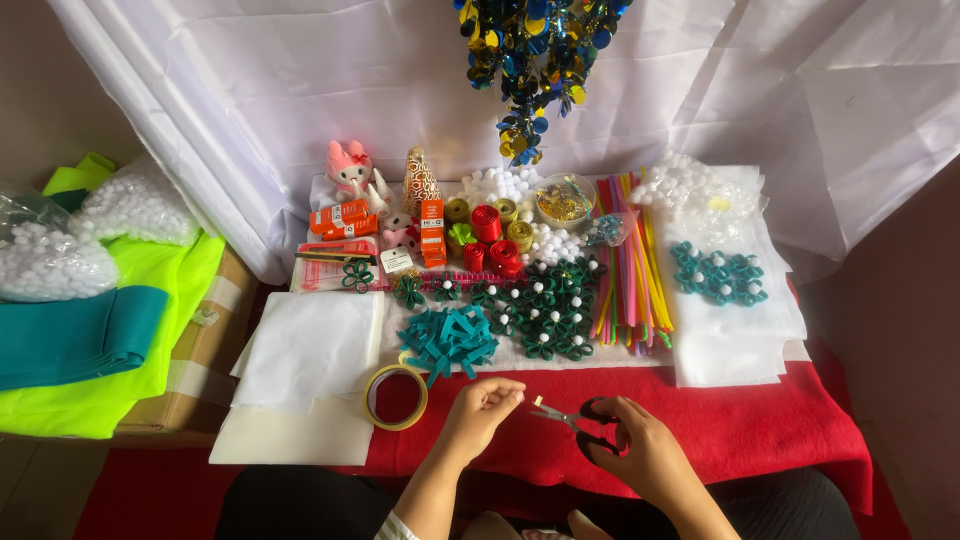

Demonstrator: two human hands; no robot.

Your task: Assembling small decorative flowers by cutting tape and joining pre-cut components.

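Observation:
My right hand [645,455] grips small black-handled scissors [570,416], blades pointing left toward my left hand. My left hand [483,404] is pinched shut on something tiny near the scissor tips; I cannot make out what it is. Both hands hover over the front of a red cloth [760,420]. Just beyond them lies a pile of teal ribbon loops [447,340] and a cluster of dark green ribbon flowers with white bead centres [545,305]. A roll of yellowish tape [395,397] lies left of my left hand.
White felt sheets [310,355] lie left; coloured sticks [632,265], teal flowers [718,275], ribbon rolls [487,235], white pompoms and small figurines stand behind. Green and teal fabric [90,340] covers a cardboard box at far left. A sequin ornament [535,55] hangs above.

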